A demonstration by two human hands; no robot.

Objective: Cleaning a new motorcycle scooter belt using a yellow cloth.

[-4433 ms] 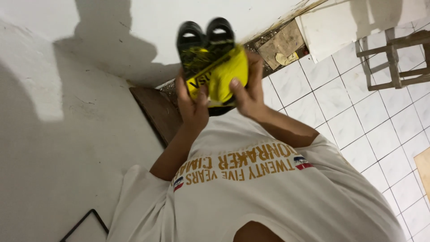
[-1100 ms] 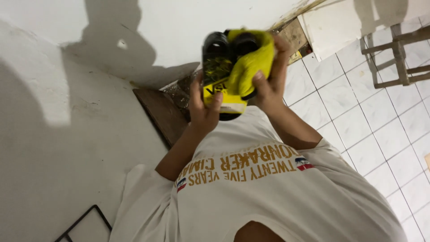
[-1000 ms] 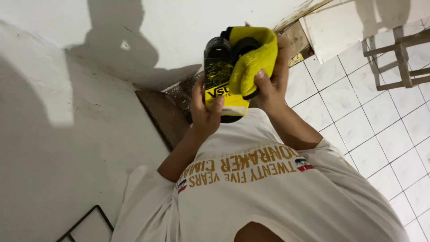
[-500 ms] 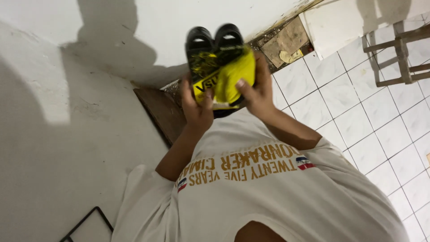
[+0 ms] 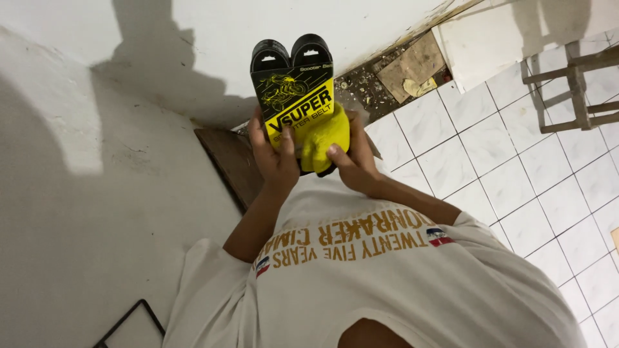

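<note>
Where the pack sits: the black-and-yellow belt pack (image 5: 293, 90) is raised in front of the chest, upright, with the two black loops of the belt (image 5: 290, 53) standing out of its top end.
Left hand (image 5: 274, 151): fingers curled round the lower part of the pack, thumb lying across its printed face; a closed, bearing grip.
Right hand (image 5: 354, 158): fingers closed on a bunched yellow cloth (image 5: 325, 135), pressing it against the pack's lower right side.
Step in hand: judged to be wiping the pack with the cloth.
Next move calls for: a steady left grip while the cloth travels over the remaining faces, probably with a turn of the pack.
Hidden or unclear: the pack's back face, the fingertips behind it, and whatever the cloth covers.
Surroundings: white wall (image 5: 77, 193), tiled floor (image 5: 516, 167), wooden stool (image 5: 574, 84) cut off at the edge.
</note>
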